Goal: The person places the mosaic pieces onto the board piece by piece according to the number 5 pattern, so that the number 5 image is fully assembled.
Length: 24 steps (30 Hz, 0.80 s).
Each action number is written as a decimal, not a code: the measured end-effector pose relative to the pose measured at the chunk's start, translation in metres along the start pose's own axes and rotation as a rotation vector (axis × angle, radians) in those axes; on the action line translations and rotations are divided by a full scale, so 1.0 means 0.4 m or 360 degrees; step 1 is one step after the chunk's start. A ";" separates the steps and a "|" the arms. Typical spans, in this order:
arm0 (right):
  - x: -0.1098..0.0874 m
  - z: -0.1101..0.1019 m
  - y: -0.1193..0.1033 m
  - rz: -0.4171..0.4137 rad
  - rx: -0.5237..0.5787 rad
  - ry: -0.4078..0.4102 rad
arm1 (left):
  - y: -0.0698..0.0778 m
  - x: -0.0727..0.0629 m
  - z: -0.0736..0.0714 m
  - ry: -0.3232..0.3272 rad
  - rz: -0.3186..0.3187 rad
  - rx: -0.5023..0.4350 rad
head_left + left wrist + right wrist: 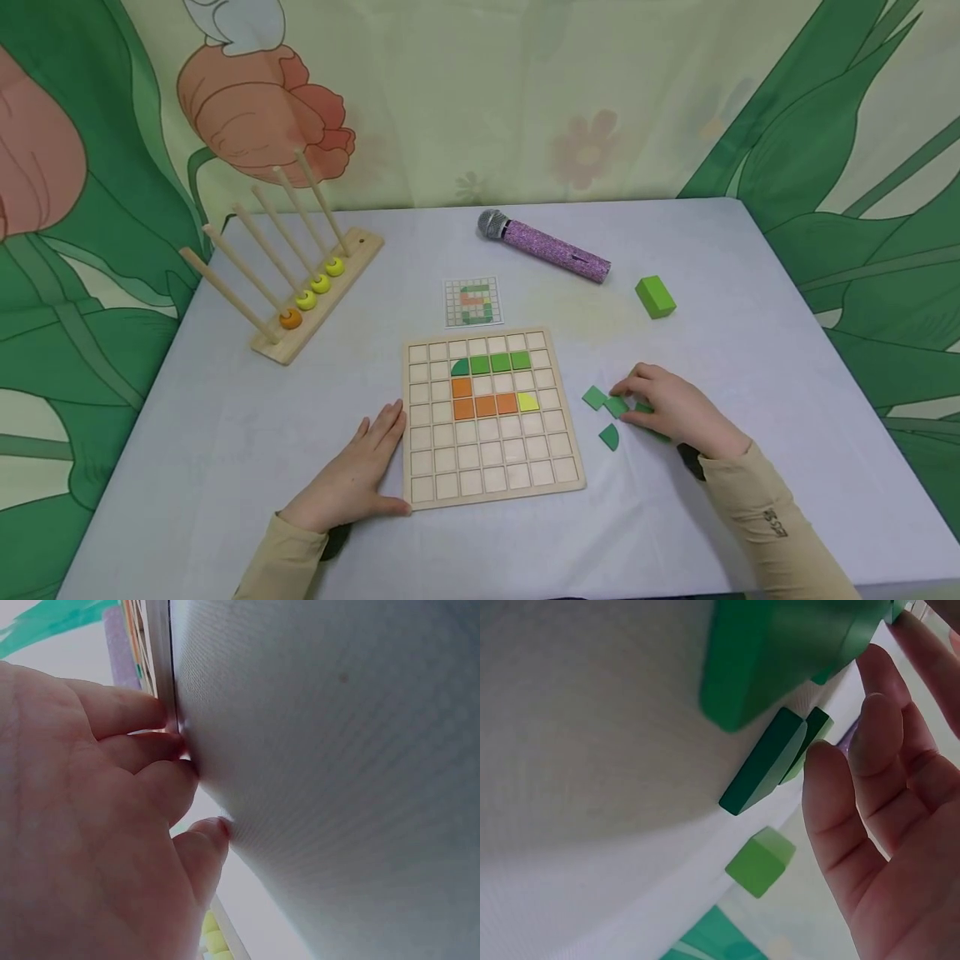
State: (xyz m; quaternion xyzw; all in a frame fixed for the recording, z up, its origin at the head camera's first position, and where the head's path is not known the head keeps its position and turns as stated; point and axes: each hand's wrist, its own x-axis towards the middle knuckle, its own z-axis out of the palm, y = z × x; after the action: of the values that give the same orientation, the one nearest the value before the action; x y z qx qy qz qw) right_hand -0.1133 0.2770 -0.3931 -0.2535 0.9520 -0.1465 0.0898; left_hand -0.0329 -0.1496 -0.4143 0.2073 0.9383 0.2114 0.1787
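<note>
Left side first: my left grip point(358, 479) lies relaxed, fingers extended, holding nothing, fingertips against the left edge of the grid board point(495, 454) and thumb by its near corner. From the left wrist, the board shows only as a thin edge-on strip, its tiles squeezed to slivers of colour.

Over to the right, my right grip point(670, 408) is partly curled, a green square tile point(617, 407) between finger and thumb; the fingertips mask the contact, so I can't tell whether it's pinched or merely touched. The right wrist view doesn't settle it, because that corner is cut off by the frame, and a big green shape there is a blur.

Just left of that tile, another green square point(595, 397) sits fully visible on the worktop point(810, 517), with a green quarter-round point(609, 437) nearer me. More green peeks out under my hand, a green piece point(643, 408) mostly covered, its outline lost.

Up on the board, green, orange and yellow pieces sit in their cells, all in plain sight. Beyond it lies the pattern card point(472, 302), its print too small to read cleanly. My sleeves run off the bottom edge.
</note>
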 end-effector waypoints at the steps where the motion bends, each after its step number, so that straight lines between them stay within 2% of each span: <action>1: 0.000 -0.001 -0.001 0.0009 -0.0009 -0.0009 | 0.000 0.000 0.000 0.0001 0.0002 0.0000; 8: 0.003 -0.007 -0.005 0.0019 -0.0080 -0.0022 | -0.002 0.000 0.001 0.0008 0.0017 -0.0004; 13: 0.013 -0.018 -0.017 -0.0013 -0.0138 0.0032 | -0.003 0.000 0.002 0.0011 0.0024 0.0005; 20: 0.044 -0.023 -0.082 -0.0118 -0.0129 0.0098 | 0.002 0.002 -0.004 -0.0005 0.0010 -0.0007; 24: 0.066 -0.009 -0.128 -0.0255 -0.0130 0.0144 | 0.004 0.003 -0.006 -0.0007 0.0015 -0.0020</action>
State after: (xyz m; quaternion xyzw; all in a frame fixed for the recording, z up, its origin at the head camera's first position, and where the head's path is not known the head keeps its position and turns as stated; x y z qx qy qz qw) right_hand -0.1136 0.2221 -0.3755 -0.3253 0.9369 -0.1254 0.0244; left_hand -0.0345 -0.1487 -0.4118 0.2112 0.9355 0.2177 0.1811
